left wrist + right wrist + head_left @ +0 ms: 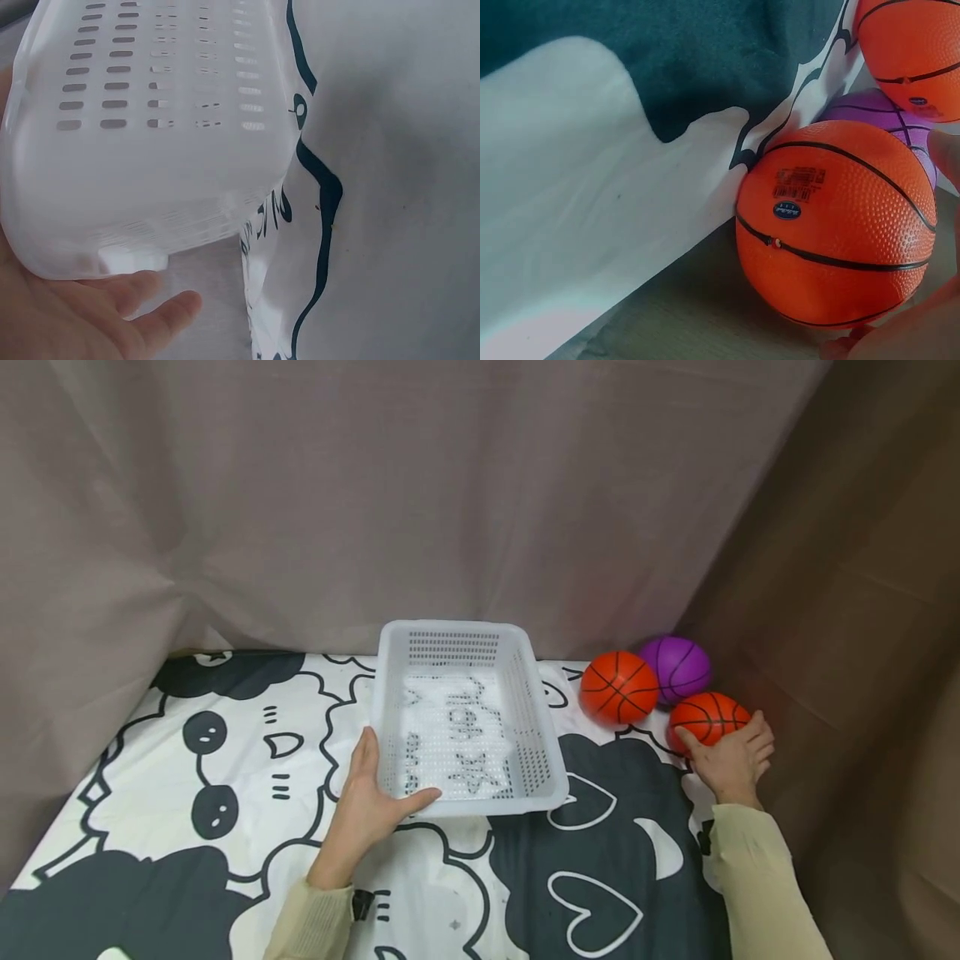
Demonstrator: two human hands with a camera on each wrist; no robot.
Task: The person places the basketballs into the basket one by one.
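A white perforated plastic basket [468, 807] stands mid-table with nothing inside it. My left hand [366, 810] holds its near left corner, thumb over the near rim and fingers along the left side. From the left wrist, fingertips [176, 315] show beyond the basket's corner [150, 172]. At the right edge of the table, my right hand [731, 764] grips an orange toy basketball [708, 720] from the near side, thumb on its left and fingers on its right. In the right wrist view this ball [836, 225] shows a printed label and black seams.
A second orange basketball [618, 687] and a purple basketball [678, 667] sit close behind the gripped ball. Grey-brown curtains [480, 485] hang behind and at the right [847, 652]. A black-and-white cartoon cloth [285, 793] covers the table.
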